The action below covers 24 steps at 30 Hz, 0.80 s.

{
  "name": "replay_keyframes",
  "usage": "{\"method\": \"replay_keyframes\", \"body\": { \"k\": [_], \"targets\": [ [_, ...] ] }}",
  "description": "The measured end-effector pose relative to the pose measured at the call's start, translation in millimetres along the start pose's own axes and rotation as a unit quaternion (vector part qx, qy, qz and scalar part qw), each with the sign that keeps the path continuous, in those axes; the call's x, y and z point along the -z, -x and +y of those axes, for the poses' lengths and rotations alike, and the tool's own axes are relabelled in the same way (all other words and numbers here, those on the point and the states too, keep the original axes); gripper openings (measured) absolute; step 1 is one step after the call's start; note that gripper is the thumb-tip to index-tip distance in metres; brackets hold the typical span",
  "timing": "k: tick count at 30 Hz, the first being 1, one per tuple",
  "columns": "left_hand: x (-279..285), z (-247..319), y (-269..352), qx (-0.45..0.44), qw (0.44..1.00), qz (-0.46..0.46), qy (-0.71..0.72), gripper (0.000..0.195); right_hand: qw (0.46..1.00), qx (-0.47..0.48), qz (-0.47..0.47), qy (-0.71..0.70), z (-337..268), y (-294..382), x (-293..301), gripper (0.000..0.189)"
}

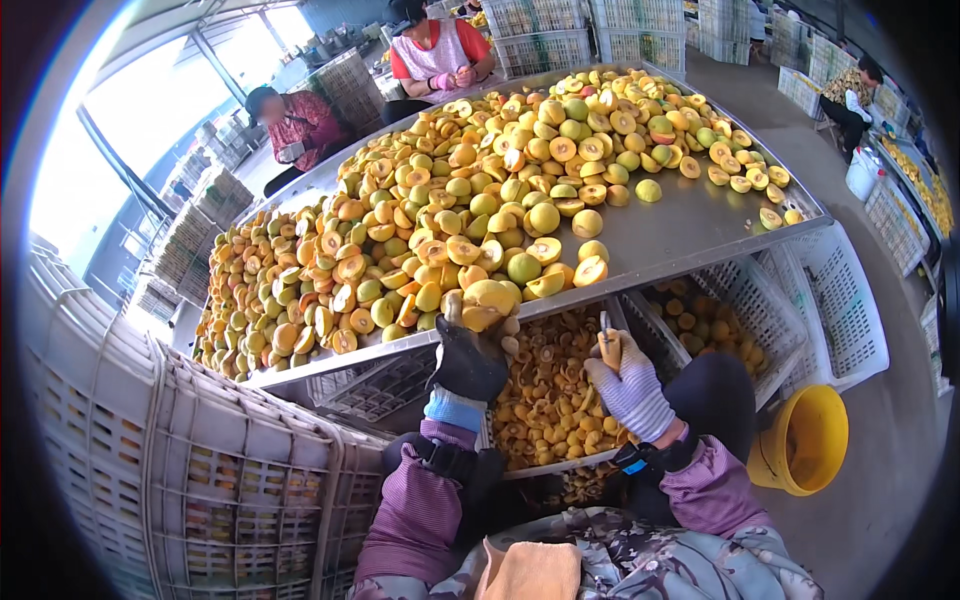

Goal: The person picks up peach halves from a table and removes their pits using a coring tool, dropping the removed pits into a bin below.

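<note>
My left hand [472, 356], in a dark glove with bare-looking fingertips, grips yellow peach halves [489, 298] at the near edge of a metal table [675, 259]. How many pieces it holds is partly hidden. In a striped glove, my right hand [630, 386] is closed around the wooden handle of a small pitting tool [609, 349], its metal tip pointing up. The two hands are apart. Between and below them sits a crate of pitted fruit pieces and scraps [555, 405]. Halved peaches [450, 217] are heaped across the tabletop beyond.
Stacked plastic crates [225, 465] stand close on my left. Under the table's right side are a crate of fruit [705, 330] and a white crate [844, 300]. A yellow bucket [802, 442] is by my right knee. Two people [442, 52] work across the table; another sits far right.
</note>
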State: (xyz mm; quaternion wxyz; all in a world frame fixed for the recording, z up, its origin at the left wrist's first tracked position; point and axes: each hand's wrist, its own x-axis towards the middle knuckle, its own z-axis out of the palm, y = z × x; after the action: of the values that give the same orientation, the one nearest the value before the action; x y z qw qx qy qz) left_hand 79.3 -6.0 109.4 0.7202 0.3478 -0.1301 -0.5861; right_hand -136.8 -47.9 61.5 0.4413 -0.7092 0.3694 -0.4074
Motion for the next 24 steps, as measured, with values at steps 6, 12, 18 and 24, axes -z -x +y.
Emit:
{"method": "replay_keyframes", "body": {
  "k": [6,12,18,24],
  "targets": [
    [6.5,-53.6,58.1,-0.187,0.865,0.036,-0.464,0.048,0.993,0.095,0.025,-0.071,-26.1,0.7,-34.7,0.026],
    [13.4,-76.0,93.6,-0.172,0.741,0.013,-0.649,0.042,0.945,-0.040,-0.110,-0.306,0.0,-0.2,-27.2,0.019],
    [-9.5,-87.6,108.5,-0.131,0.776,-0.009,-0.617,0.043,0.901,-0.117,-0.230,-0.350,11.2,14.6,-3.6,0.018],
    [5.8,-117.4,92.6,0.017,0.985,0.008,-0.174,0.045,0.906,-0.208,-0.183,-0.321,29.6,11.7,26.3,0.018]
  ]
}}
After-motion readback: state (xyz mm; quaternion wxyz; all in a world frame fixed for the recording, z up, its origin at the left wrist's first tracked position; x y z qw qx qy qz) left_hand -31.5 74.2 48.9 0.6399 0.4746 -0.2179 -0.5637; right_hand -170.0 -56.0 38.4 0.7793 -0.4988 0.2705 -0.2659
